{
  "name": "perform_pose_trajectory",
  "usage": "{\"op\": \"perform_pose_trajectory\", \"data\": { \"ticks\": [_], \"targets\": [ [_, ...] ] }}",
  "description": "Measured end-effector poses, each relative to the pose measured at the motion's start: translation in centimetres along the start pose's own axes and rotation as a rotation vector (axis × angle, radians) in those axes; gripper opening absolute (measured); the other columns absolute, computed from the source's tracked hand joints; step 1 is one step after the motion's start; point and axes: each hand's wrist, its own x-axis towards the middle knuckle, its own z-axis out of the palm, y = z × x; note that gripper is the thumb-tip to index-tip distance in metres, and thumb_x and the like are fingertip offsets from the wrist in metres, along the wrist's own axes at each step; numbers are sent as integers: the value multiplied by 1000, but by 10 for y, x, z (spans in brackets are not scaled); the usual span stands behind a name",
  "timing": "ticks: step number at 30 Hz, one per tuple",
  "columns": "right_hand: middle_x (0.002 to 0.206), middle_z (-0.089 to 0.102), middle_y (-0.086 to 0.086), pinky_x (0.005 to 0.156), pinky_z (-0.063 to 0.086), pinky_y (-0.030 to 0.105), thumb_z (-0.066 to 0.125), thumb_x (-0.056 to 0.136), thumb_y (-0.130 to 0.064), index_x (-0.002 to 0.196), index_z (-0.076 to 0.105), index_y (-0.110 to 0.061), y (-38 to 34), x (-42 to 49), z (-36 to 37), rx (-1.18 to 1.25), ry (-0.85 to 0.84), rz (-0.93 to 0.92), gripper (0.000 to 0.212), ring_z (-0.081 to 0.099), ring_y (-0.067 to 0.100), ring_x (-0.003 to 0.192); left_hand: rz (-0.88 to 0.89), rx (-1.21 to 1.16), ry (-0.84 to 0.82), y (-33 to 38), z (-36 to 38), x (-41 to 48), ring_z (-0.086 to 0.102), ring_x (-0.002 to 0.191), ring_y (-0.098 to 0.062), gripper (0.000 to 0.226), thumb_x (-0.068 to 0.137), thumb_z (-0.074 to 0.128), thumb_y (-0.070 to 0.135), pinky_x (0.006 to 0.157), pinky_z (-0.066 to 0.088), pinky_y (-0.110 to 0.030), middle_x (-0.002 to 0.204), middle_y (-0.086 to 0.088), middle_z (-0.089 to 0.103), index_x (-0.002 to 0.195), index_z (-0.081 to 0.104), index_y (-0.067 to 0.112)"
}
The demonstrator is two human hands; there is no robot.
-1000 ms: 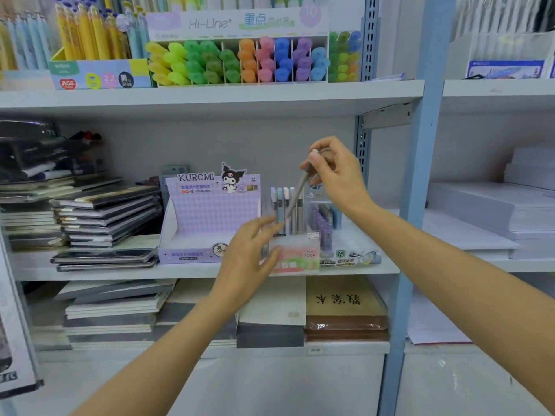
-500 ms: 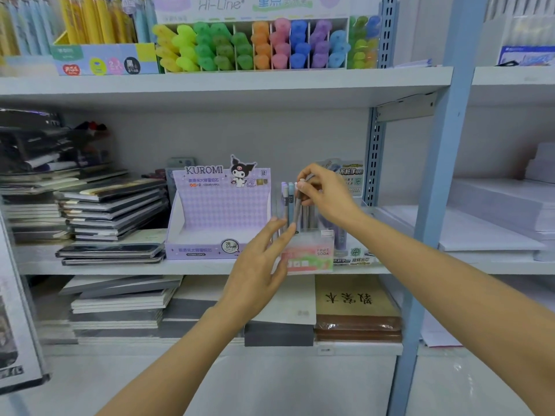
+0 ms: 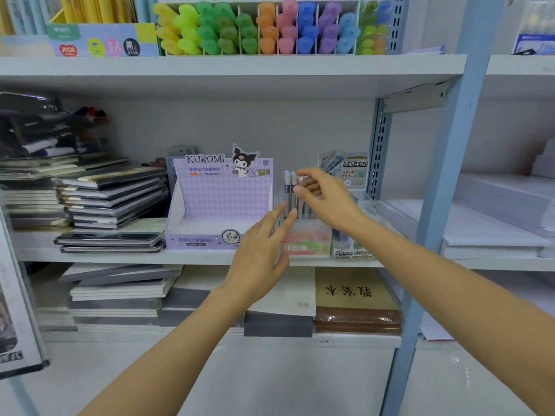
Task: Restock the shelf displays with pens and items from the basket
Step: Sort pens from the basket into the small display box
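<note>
On the middle shelf (image 3: 90, 256), just right of the Kuromi box (image 3: 216, 211), the left hand (image 3: 261, 250) had its grip spread, straight fingers laid against the left side of the translucent holder (image 3: 312, 243) at frame centre. The pens (image 3: 287, 193) stood upright in it, long axes vertical. The right hand (image 3: 327, 202), reaching in from the right and nearer their tops, had its grip curled, pinching among their upper ends. Which pen it held was hidden. Seating one would probably call for a straight downward push.
</note>
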Motion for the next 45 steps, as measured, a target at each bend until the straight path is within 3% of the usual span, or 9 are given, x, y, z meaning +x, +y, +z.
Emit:
{"op": "perform_pose_trajectory", "data": {
  "ticks": [4, 10, 14, 19, 23, 27, 34, 41, 45],
  "targets": [
    [105, 64, -6, 92, 44, 32, 62, 90, -24, 110, 65, -18, 8, -37, 7, -179, -65, -129, 21, 57, 11, 99, -23, -46, -21, 4, 0, -1, 44, 130, -21, 77, 94, 53, 11, 102, 42, -41, 164, 4, 1, 156, 9, 25],
    [118, 62, -1, 105, 34, 37, 64, 89, -11, 122, 59, -18, 15, -39, 14, -288, -94, -157, 34, 53, 19, 115, -46, -54, -23, 4, 3, -2, 13, 149, -15, 75, 95, 51, 10, 117, 27, -37, 164, 1, -2, 155, 6, 13],
    [128, 55, 5, 107, 34, 41, 64, 89, -10, 127, 57, -12, 7, -49, 20, -232, 36, -241, 38, 46, 19, 126, -88, -9, 78, 1, 5, -22, 40, 133, -27, 60, 91, 57, 8, 105, 39, -42, 154, -11, 31, 148, 36, 10],
    [108, 60, 3, 85, 44, 25, 59, 91, -11, 111, 63, -9, 2, -110, 67, -13, 53, -409, 21, 55, 10, 95, -155, -7, 240, -6, 50, -98, 54, 93, -29, 38, 78, 61, -6, 78, 45, -40, 110, -13, 58, 114, 61, 5],
    [98, 58, -6, 73, 45, 22, 60, 92, -13, 105, 66, -12, 35, -187, 138, 85, -266, -196, 14, 54, 8, 81, -315, -108, -5, -15, 113, -185, 55, 85, -30, 36, 75, 61, -12, 70, 43, -36, 102, -13, 57, 107, 61, 3],
    [100, 61, -5, 71, 48, 29, 57, 94, -19, 106, 65, -17, 92, -269, 197, 96, -552, 99, 15, 57, 7, 79, -519, -160, -385, -21, 169, -272, 55, 108, -30, 36, 86, 56, -3, 90, 44, -39, 126, -10, 54, 121, 58, 7],
    [118, 55, 3, 76, 46, 30, 57, 92, -18, 126, 52, -20, 164, -400, 244, -16, -1098, 459, 34, 57, 18, 94, -617, -104, -982, -15, 212, -355, 8, 149, -12, 55, 104, 33, 16, 116, 10, -21, 163, -1, -2, 154, 10, 15],
    [129, 51, 8, 88, 43, 30, 64, 90, -17, 129, 49, -11, 172, -459, 268, -76, -1177, 564, 42, 52, 24, 113, -649, -138, -910, -8, 223, -376, 2, 150, -14, 57, 103, 39, 13, 116, 12, -18, 162, -2, -5, 153, 12, 13],
    [101, 61, 9, 70, 36, 26, 65, 90, -18, 103, 66, -9, 180, -454, 271, -56, -1207, 525, 16, 57, 22, 90, -716, -173, -829, -5, 227, -375, 25, 144, -31, 49, 96, 53, 8, 114, 30, -38, 157, -17, 22, 143, 41, 4]
  ]
}}
